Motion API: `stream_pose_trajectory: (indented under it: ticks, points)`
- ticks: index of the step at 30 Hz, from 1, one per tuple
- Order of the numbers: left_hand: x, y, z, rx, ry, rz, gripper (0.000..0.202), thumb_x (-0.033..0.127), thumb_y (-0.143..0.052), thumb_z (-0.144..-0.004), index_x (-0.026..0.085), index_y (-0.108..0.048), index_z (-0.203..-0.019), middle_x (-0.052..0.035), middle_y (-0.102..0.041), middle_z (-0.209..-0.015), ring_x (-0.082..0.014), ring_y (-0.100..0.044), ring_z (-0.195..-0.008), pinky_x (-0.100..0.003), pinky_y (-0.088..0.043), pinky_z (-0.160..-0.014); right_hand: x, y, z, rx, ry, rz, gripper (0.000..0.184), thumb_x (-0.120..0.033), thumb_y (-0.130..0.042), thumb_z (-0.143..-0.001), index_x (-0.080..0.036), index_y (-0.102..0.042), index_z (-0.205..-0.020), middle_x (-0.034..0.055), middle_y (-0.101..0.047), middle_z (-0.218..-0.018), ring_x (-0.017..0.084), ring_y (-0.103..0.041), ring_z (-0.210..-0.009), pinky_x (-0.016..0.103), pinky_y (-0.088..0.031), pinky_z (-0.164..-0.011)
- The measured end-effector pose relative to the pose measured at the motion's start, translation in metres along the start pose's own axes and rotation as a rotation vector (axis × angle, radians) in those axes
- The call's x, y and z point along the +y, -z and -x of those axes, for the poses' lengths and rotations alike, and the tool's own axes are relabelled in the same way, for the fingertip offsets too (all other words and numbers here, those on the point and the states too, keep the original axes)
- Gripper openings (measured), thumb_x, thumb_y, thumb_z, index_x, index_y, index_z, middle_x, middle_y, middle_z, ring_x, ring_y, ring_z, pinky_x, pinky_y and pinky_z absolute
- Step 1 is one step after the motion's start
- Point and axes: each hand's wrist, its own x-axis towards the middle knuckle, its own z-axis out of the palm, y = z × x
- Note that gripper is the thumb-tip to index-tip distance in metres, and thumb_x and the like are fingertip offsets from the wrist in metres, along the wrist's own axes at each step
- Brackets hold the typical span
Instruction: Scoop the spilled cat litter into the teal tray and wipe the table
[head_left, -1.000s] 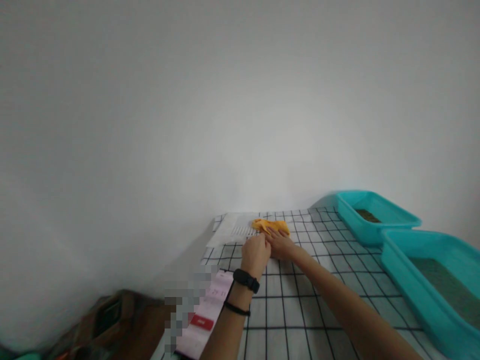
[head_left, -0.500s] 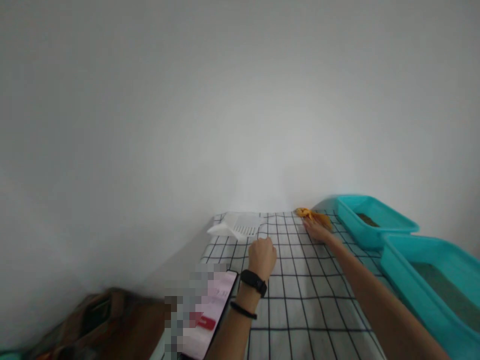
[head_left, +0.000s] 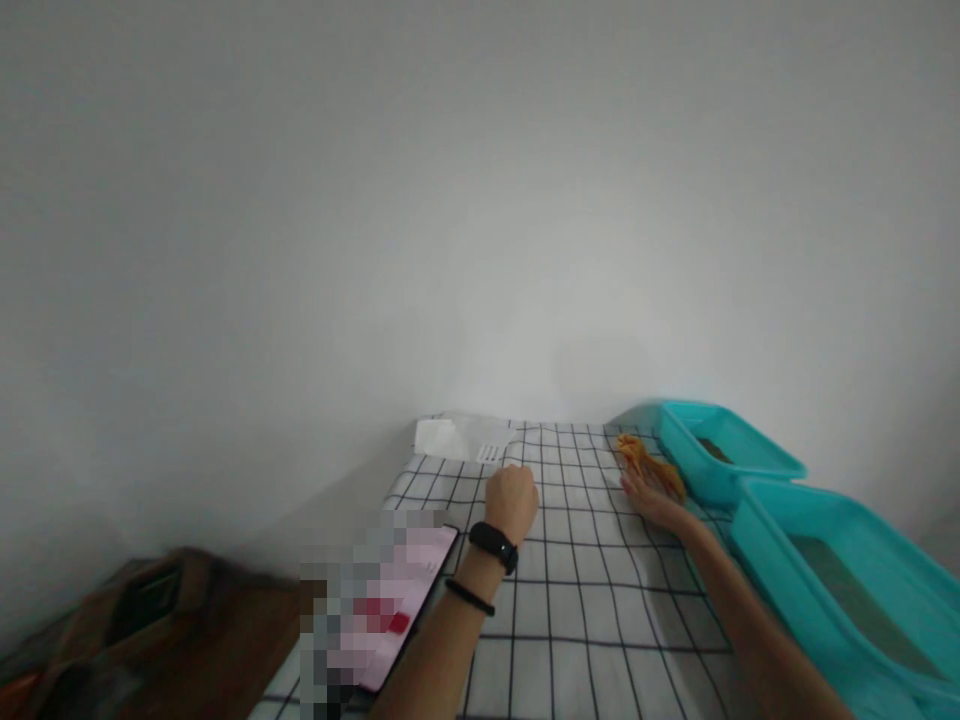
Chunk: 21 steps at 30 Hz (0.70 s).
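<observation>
My left hand (head_left: pixel 512 502) is closed in a fist above the checked tablecloth, a black band on its wrist. Just beyond its knuckles is a white slotted scoop (head_left: pixel 461 438), tilted, its handle end hidden behind the fist. My right hand (head_left: pixel 652 502) reaches to the far right of the cloth, with its fingers on a crumpled orange rag (head_left: pixel 651 467). The rag bunches out past the fingers, close beside the far turquoise tray (head_left: pixel 701 487). How tightly the fingers grip it is partly hidden.
A nearer turquoise tray (head_left: pixel 772 555), with greyish material in its bottom, stands along the right. A phone (head_left: pixel 409 590) with a lit screen lies at the left edge of the checked tablecloth (head_left: pixel 555 600). A pale wall (head_left: pixel 480 220) rises behind. Brown items fill the lower left.
My right hand and the orange rag have moved right and nearer to me. The white scoop has tilted, so fewer slots show. The view has shifted slightly.
</observation>
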Motion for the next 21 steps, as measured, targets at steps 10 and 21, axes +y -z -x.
stream_pose_trajectory:
  ticks: [10, 21]
  points:
    - [0.011, -0.001, 0.010, -0.014, 0.012, -0.040, 0.019, 0.030, -0.060, -0.096, 0.014, -0.069, -0.098, -0.0053, -0.074, -0.101, -0.0190, -0.070, -0.096, -0.040, -0.058, -0.086, -0.018, -0.026, 0.049, -0.118, -0.085, -0.056, 0.058, -0.034, -0.024, -0.102, -0.017, -0.039, -0.156, 0.0154, -0.036, -0.161, 0.035, -0.025, -0.151, 0.062, -0.027, -0.117]
    - [0.010, 0.005, 0.007, -0.048, 0.018, -0.083, 0.032, 0.016, -0.042, -0.095, 0.011, -0.073, -0.102, -0.0171, -0.076, -0.099, -0.0268, -0.072, -0.101, -0.035, -0.055, -0.080, -0.031, -0.017, 0.048, -0.068, -0.088, -0.122, 0.059, -0.038, -0.026, -0.103, -0.014, -0.037, -0.156, 0.0157, -0.037, -0.160, 0.032, -0.023, -0.152, 0.057, -0.027, -0.119]
